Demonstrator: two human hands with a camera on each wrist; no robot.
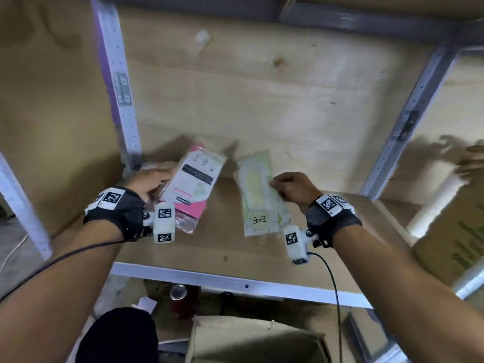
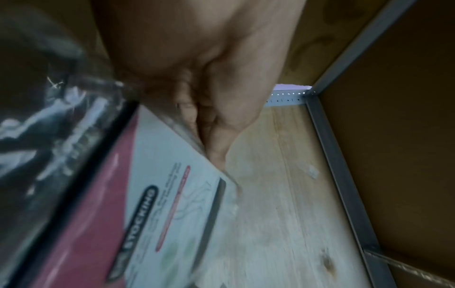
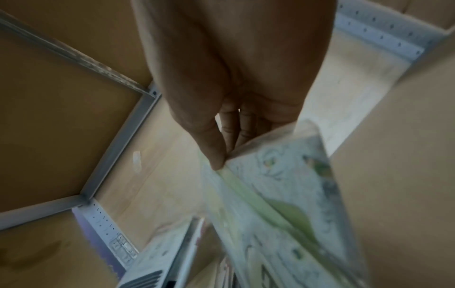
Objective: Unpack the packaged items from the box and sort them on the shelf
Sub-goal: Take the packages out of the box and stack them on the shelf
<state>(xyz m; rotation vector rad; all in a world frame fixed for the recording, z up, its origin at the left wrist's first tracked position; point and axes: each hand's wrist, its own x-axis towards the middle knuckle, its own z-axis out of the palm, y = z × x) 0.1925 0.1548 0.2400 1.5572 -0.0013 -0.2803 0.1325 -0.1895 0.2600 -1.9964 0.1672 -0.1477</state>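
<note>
My left hand (image 1: 150, 182) grips a pink and white stocking packet (image 1: 192, 185) by its left edge, holding it tilted over the wooden shelf board (image 1: 235, 247). The left wrist view shows the fingers (image 2: 216, 140) curled on the packet (image 2: 157, 204), whose clear wrapper shines at the left. My right hand (image 1: 290, 188) pinches a pale green and white packet (image 1: 258, 189) marked "ENE" by its right edge, a little right of the pink one. In the right wrist view the thumb (image 3: 211, 148) and fingers clamp the green packet (image 3: 283, 204).
Grey metal uprights (image 1: 119, 85) (image 1: 408, 127) frame the plywood-backed bay. A printed cardboard box (image 1: 453, 237) stands at the right, where another person's hand (image 1: 471, 159) shows. Below the shelf's front rail (image 1: 235, 282) are an open cardboard box (image 1: 256, 341) and a can (image 1: 179, 292).
</note>
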